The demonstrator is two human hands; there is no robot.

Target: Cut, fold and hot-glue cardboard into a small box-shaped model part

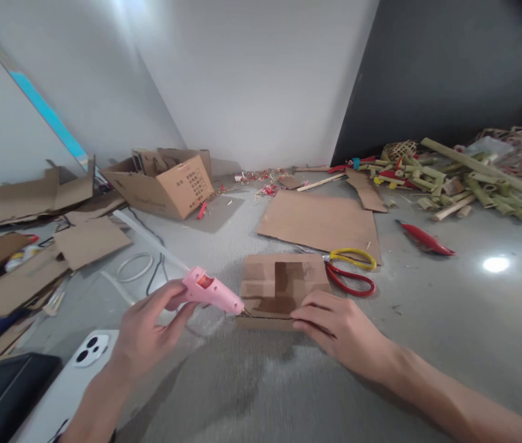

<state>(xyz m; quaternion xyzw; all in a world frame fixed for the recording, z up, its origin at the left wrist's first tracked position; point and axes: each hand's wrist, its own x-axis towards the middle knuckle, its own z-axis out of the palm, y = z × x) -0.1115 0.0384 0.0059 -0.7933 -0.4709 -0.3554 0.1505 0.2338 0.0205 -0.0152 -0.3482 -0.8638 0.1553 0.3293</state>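
pink glue gun [212,291] gripped in left hand [146,327], nozzle [245,312] at cardboard edge [267,318] right hand [337,320] pinches, open tabletop [261,394] nearer

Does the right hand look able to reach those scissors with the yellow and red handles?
Probably yes: the scissors' handles lie uncovered just beyond the right hand, though it would likely have to let go of the cardboard piece first.

Around the clock face: two hands [337,320], at eight and five; one pink glue gun [217,295], at seven; one cardboard assembly [265,288], at five; one pair of scissors [351,250], at four; one carton [168,189], at ten; one phone [74,384], at eight; bamboo pieces [482,194], at three, uncountably overlapped.
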